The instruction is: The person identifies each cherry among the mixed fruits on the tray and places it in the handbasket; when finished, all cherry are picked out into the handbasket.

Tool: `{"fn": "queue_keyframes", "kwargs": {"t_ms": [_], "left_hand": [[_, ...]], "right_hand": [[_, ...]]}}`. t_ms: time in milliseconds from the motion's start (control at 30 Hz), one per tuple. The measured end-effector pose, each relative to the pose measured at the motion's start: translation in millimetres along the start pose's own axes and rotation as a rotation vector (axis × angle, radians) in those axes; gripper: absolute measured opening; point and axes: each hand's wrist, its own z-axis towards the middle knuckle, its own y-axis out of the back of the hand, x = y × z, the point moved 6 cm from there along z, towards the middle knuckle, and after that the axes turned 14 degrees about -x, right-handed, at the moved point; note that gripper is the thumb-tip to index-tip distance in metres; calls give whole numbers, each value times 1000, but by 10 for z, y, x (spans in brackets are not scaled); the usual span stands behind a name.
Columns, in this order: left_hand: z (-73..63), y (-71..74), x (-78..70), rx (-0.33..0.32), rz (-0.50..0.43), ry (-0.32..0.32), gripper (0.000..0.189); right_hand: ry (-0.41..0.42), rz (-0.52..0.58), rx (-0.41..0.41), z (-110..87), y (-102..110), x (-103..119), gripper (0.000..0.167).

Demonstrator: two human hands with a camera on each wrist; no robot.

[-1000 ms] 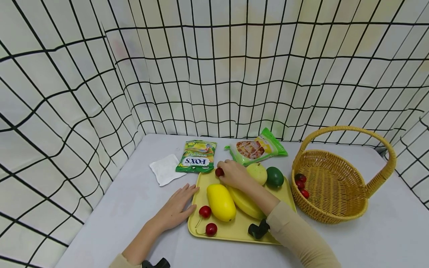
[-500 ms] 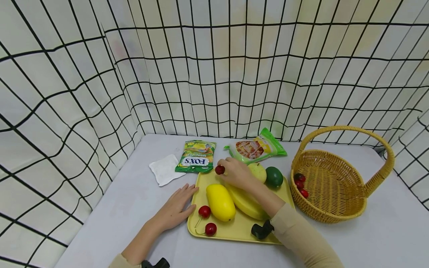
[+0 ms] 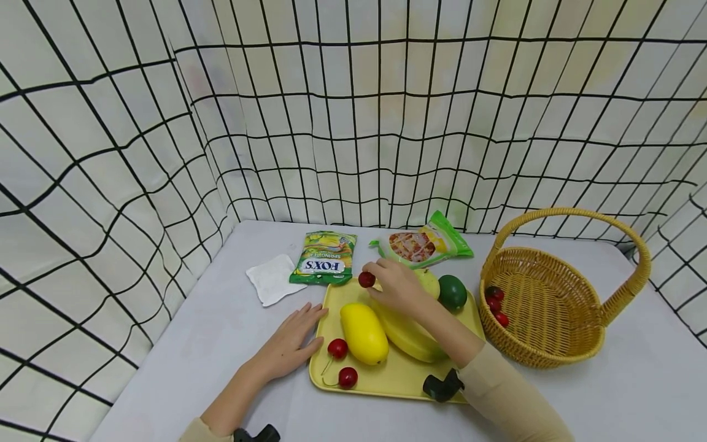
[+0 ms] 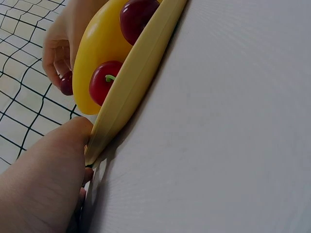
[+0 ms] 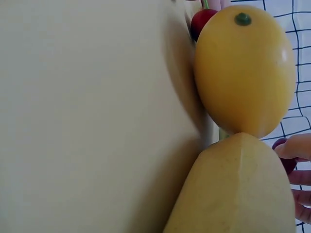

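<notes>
My right hand (image 3: 397,285) pinches a dark red cherry (image 3: 367,279) between thumb and fingertips, above the back of the yellow tray (image 3: 386,385). The right wrist view also shows this cherry (image 5: 288,164) at the fingertips. Beneath that forearm lies a banana (image 3: 411,334), next to a yellow oval fruit (image 3: 364,334). My left hand (image 3: 289,344) rests flat with fingers spread, its thumb and fingertips at the tray's left rim. Two more red cherries with stems, one (image 3: 337,348) behind the other (image 3: 347,378), lie in the tray's front left corner.
A wicker basket (image 3: 580,353) with a tall handle stands right of the tray, several red fruits inside. A yellow-green round fruit (image 3: 429,282) and a dark green one (image 3: 452,293) sit at the tray's back right. Behind lie two snack bags and a white cloth (image 3: 274,280).
My right hand has shifted slightly to the right, carrying the dark red cherry with it; its forearm slid right too. The left hand has stayed in place.
</notes>
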Motion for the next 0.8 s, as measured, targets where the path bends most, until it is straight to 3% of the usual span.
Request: {"fn": "queue_keyframes", "kwargs": {"t_ms": [433,800], "left_hand": [[11,-18,12,8,4,8,55],[9,-18,23,6,-3,5,55]], "right_hand": [[117,-19,-104,-172,241,139,30],[116,-33,-118,-274,495,202,31]]}}
